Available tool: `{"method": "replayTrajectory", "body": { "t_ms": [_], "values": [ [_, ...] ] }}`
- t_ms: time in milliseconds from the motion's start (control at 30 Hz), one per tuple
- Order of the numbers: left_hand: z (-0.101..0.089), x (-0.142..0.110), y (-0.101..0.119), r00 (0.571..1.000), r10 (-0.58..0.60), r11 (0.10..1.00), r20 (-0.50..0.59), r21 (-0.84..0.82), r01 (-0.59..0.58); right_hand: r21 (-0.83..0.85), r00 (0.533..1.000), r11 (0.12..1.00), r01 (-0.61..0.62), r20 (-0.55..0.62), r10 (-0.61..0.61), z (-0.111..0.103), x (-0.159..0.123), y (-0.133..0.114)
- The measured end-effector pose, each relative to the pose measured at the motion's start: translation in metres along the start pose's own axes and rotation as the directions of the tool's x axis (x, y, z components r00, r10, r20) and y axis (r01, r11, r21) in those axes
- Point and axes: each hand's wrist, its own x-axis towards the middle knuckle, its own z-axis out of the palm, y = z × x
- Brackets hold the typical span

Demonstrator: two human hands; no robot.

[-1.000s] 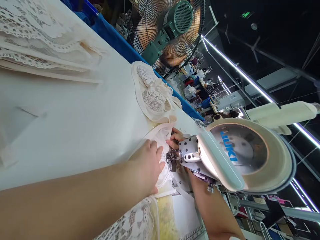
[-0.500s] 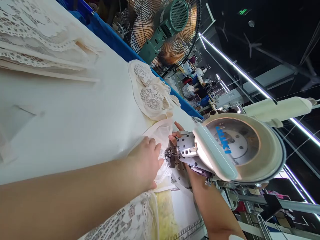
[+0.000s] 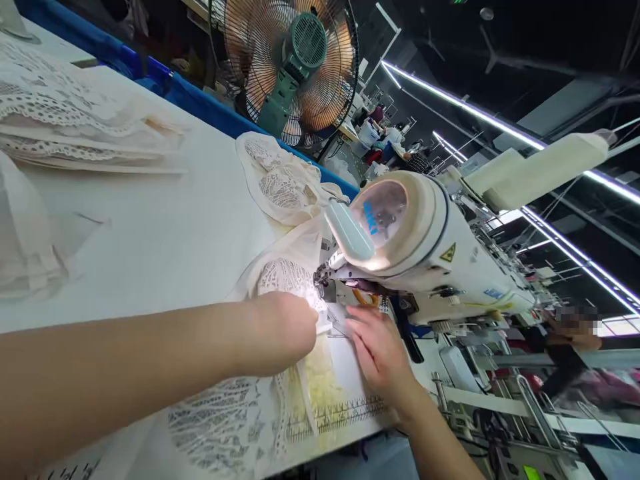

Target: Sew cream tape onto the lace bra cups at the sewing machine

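A cream lace bra piece (image 3: pixel 287 272) lies on the table with its edge at the presser foot (image 3: pixel 323 275) of the sewing machine (image 3: pixel 400 227). My left hand (image 3: pixel 287 330) is curled over the near edge of this piece; its fingertips are mostly hidden, and fabric bunches at them. On the other side of the needle area, my right hand (image 3: pixel 377 343) has its fingers stretched out beside the machine bed, close to a narrow white strip (image 3: pixel 325 327). Nothing shows held in it. More white lace (image 3: pixel 220 417) spreads beneath my left forearm.
Another lace bra piece (image 3: pixel 285 180) lies farther back, before a large fan (image 3: pixel 305 67). Stacked lace pieces (image 3: pixel 90 127) are at the far left. A printed ruler (image 3: pixel 345 415) runs along the near table edge. Other people are in the background.
My right hand has drawn back from behind the needle area to the near side. My left hand has moved slightly nearer and curled up. The view has shifted, showing more of the machine.
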Motion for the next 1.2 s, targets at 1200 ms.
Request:
{"method": "replayTrajectory", "body": {
  "t_ms": [1200],
  "values": [
    [0.018, 0.011, -0.038, 0.909, 0.385, 0.915, -0.159, 0.194, -0.354, 0.014, 0.755, 0.991, -0.133, 0.649, 0.092, -0.021, 0.032, -0.013]
  ]
}}
